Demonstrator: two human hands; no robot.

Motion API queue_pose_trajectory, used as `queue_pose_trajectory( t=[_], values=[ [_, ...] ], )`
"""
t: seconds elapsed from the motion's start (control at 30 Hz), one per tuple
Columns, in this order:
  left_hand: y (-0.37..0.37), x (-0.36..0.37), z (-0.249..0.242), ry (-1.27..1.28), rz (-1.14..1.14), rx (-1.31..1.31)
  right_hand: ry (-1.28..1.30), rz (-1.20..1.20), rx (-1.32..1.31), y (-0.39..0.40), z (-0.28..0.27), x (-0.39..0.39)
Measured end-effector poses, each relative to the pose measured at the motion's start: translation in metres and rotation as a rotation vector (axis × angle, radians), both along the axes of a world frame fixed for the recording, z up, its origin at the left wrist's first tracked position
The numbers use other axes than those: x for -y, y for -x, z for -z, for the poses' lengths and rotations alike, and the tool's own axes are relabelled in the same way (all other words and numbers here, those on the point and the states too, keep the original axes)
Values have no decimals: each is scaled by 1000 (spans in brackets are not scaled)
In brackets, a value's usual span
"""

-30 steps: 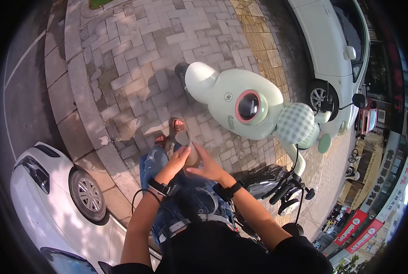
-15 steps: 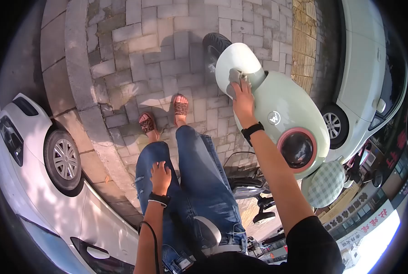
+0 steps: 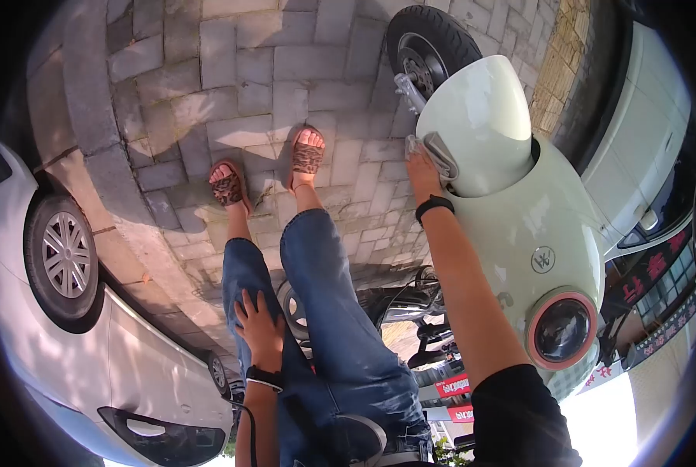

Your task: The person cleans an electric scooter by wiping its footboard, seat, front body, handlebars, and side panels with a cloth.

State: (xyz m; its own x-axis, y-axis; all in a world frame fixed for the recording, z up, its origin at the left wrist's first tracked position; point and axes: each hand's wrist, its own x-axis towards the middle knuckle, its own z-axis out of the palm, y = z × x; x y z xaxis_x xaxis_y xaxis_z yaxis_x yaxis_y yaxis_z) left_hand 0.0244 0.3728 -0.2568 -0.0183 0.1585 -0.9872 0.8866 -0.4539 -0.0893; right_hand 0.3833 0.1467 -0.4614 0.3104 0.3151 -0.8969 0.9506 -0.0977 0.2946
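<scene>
My right hand (image 3: 423, 174) grips a folded grey cloth (image 3: 442, 158) and presses it against the near side of a scooter's pale front fender (image 3: 480, 124). The fender sits over the front wheel (image 3: 422, 58). Behind it curves the light green front panel (image 3: 511, 233), with a round emblem and a dark headlight (image 3: 562, 331) ringed in pink. Spread fingers of my left hand (image 3: 261, 329) lie on the thigh of my jeans (image 3: 324, 272), holding nothing.
A white car (image 3: 145, 342) is parked on the left past a kerb (image 3: 122, 187). Another pale car (image 3: 636, 132) stands close behind the scooter. Grey paving bricks (image 3: 262, 78) lie underfoot. Part of another dark two-wheeler (image 3: 402, 303) shows beside my legs.
My right hand and cloth have gone from the fender's top to its near lower side. My view has shifted closer, and the scooter looks larger. The left hand stays on the thigh.
</scene>
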Motion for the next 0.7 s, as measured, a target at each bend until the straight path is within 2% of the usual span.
queue_pose_trajectory(
  t=[0.03,0.07,0.13,0.17,0.23,0.3,0.33,0.4,0.53,0.6,0.67,0.7],
  values=[
    [0,0,0,11,2,7,165,255,50,11,3,26],
    [-1,-1,0,17,5,16,171,256,55,18,-8,29],
    [-2,2,1,14,15,6,256,-15,90,24,-19,13],
    [-5,7,1,19,27,-9,255,-26,99,17,-27,-8],
    [-5,11,2,11,46,14,-77,377,-66,8,-65,-62],
    [-4,10,0,3,61,24,-634,55,-64,-5,-92,-102],
    [-3,10,0,3,60,30,-634,52,-58,-15,-105,-121],
    [3,12,1,4,55,47,-889,67,47,-31,-127,-147],
    [24,19,2,-59,68,106,-823,109,140,-36,-133,-108],
    [39,22,-3,-101,39,133,-659,223,34,-12,-135,-76],
    [56,19,-5,-53,30,139,-354,699,-216,19,-164,-76],
    [61,17,-9,-9,14,134,-309,805,-279,43,-175,-83]
  ],
)
